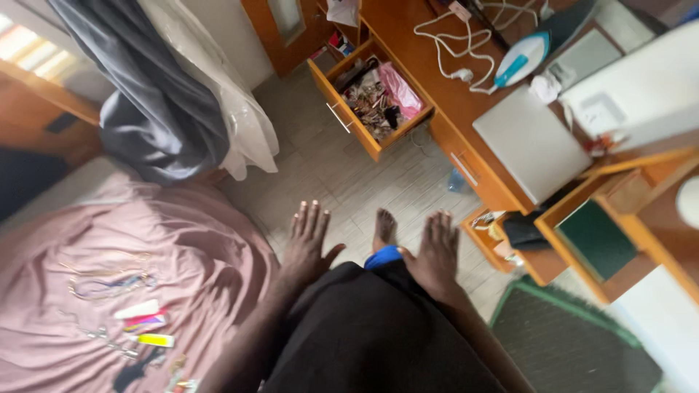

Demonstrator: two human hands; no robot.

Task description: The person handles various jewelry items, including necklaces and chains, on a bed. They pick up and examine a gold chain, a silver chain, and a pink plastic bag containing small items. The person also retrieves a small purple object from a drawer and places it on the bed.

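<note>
Nearest us, our left hand [306,244] and right hand [437,255] lie flat on the black garment [371,335] over our lap, palms down, holding nothing. The fingers [309,218] of both hands are straight and slightly spread, their long axes pointing away from us toward the far floor [342,175]. Between the hands we see a blue edge [384,256] and a bare foot [384,227] pointing the same way. To the near left, small items [142,324] lie on the pink bed [196,255]. Farther right stands the wooden table [422,44], with an open drawer [375,94] full of clutter, a closed laptop [531,142] and an iron [520,58].
</note>
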